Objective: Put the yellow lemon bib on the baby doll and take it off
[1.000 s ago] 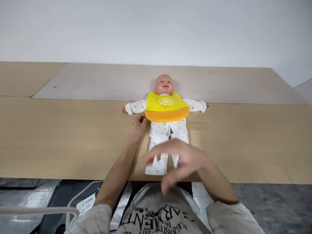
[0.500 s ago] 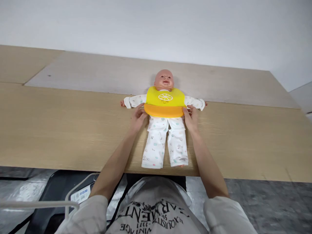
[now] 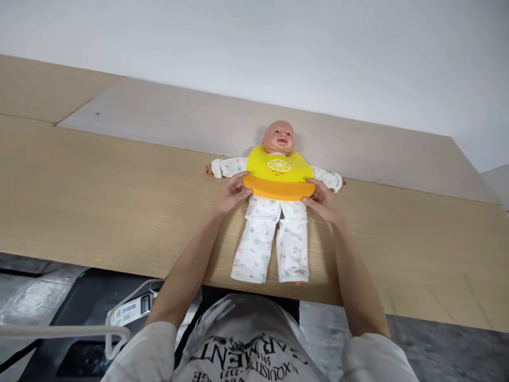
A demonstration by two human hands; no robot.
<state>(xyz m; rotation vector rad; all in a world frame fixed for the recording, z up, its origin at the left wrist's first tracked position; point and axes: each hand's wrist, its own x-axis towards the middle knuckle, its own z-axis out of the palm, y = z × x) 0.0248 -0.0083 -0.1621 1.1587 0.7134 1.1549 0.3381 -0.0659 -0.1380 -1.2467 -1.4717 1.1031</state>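
A baby doll [image 3: 293, 241] in white patterned pyjamas lies on its back on the table, head away from me and arms spread. Over its chest is a yellow bib [image 3: 260, 164] with a white citrus slice print and an orange catch pocket [image 3: 278, 189] along its lower edge. My left hand [image 3: 234, 193] pinches the left end of that pocket between thumb and fingers. At the opposite end, my right hand [image 3: 323, 200] grips the pocket's right corner the same way. The back of the bib's neck is hidden behind the doll's head.
The wooden table [image 3: 119, 201] runs wide to both sides, with a greyish strip along the white wall [image 3: 278, 48]. At lower left, a black chair [image 3: 75, 302] holds a white device [image 3: 131, 310] and a dark phone-like object. A white cable [image 3: 59, 332] crosses there.
My hands have closed on both ends of the bib's pocket, thumbs now at its lower edge. The view has tilted slightly, and the doll appears a little further right.
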